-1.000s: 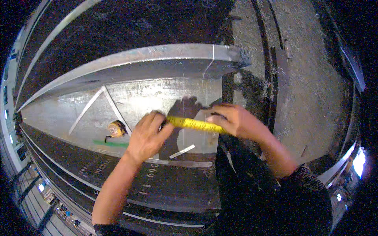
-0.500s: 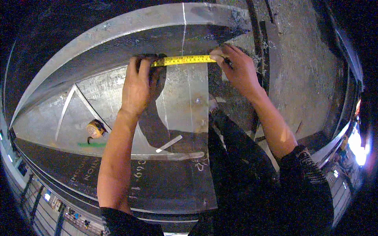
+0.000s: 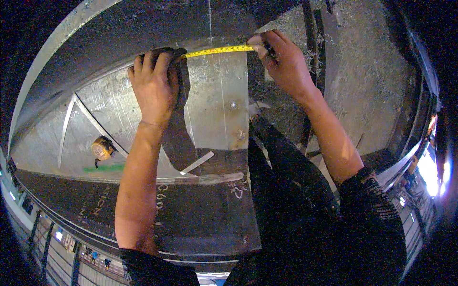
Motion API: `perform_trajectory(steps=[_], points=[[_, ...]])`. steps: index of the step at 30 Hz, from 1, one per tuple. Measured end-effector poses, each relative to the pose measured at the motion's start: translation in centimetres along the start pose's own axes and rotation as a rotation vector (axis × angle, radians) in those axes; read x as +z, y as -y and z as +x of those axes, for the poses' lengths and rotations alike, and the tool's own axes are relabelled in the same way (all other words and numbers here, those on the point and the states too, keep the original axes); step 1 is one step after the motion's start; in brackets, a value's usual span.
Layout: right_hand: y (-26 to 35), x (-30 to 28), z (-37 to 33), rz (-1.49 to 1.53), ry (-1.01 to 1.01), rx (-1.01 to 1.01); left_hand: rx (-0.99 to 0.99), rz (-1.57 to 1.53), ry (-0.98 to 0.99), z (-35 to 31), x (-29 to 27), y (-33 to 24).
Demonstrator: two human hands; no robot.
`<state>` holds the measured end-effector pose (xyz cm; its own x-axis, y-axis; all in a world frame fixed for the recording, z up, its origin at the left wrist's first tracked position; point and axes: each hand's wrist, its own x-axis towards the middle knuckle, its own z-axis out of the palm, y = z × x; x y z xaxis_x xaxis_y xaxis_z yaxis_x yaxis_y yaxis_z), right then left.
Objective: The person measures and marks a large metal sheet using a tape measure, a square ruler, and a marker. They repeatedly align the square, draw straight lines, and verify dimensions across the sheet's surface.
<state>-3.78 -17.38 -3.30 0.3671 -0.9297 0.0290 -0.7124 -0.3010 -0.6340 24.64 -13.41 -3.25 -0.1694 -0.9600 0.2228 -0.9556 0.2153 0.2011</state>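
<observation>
A yellow measuring tape blade (image 3: 220, 50) is stretched flat across the top of a grey steel plate (image 3: 217, 100) inside a large steel beam. My left hand (image 3: 153, 83) presses down on the tape's case end at the left, fingers closed over it. At the plate's right edge my right hand (image 3: 281, 59) pinches the blade's free end. A thin scribed line runs down the plate from the tape.
A second yellow tape measure (image 3: 101, 148) lies on the beam's web at the left beside a diagonal stiffener (image 3: 95, 121). A white marker stick (image 3: 198, 162) and a green stick (image 3: 102, 168) rest near the lower flange. My dark trouser legs stand to the right on gritty floor.
Both hands have carried the stretched tape upward, away from me, to the top edge of the plate. The camera has leaned in closer over the work.
</observation>
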Motion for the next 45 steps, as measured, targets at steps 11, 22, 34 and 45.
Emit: perform_trajectory(steps=[11, 22, 34, 45], points=[[-1.0, 1.1, 0.2, 0.116, -0.006, 0.041, 0.03, -0.036, -0.075, 0.0, 0.7, 0.4], [-0.9, 0.9, 0.3, 0.117, 0.006, 0.062, 0.038, -0.067, -0.084, 0.3, 0.5, 0.6], [-1.4, 1.2, 0.0, 0.11, 0.002, 0.05, 0.042, -0.109, -0.081, 0.9, 0.5, 0.8], [-0.9, 0.7, 0.2, 0.205, 0.024, 0.081, 0.067, -0.157, -0.088, 1.1, 0.6, 1.2]])
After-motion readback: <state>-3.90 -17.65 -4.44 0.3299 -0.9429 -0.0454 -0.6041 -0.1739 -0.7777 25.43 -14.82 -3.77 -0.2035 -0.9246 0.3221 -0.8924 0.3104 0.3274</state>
